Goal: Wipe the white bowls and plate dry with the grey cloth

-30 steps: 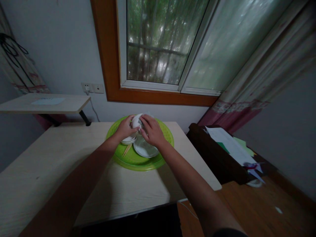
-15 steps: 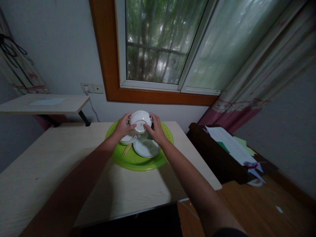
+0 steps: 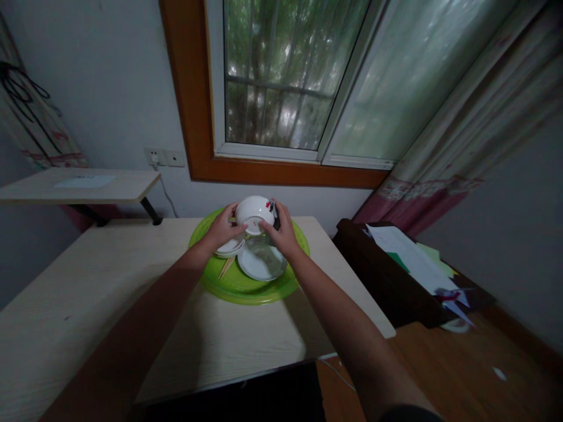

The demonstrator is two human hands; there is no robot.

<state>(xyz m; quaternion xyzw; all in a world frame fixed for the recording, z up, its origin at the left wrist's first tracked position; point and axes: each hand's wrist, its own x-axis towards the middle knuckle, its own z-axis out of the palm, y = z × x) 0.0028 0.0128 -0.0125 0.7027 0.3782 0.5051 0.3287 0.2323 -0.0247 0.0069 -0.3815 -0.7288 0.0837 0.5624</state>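
Between my two hands a white bowl (image 3: 254, 209) is held up over the tray, tilted so that its underside faces me; a red and black pattern shows at its right. My left hand (image 3: 224, 227) grips the bowl's left side, thumb on the base. Closed on its right side is my right hand (image 3: 280, 227), its thumb also near the base. Below lies a round green tray (image 3: 250, 294). On it are a white plate (image 3: 263, 264), a stack of small white dishes (image 3: 229, 246) partly hidden by my left hand, and chopsticks (image 3: 226, 267).
The tray rests on a pale wooden table (image 3: 246, 334) by the window (image 3: 290, 76). A raised shelf (image 3: 127, 183) stands at the table's left. To the right is a dark piece of furniture (image 3: 373, 275) with papers (image 3: 409, 258) on it.
Both hands have tipped the bowl, so its base now sits lower and more of its patterned side wall shows. The bowl has shifted slightly to the right.
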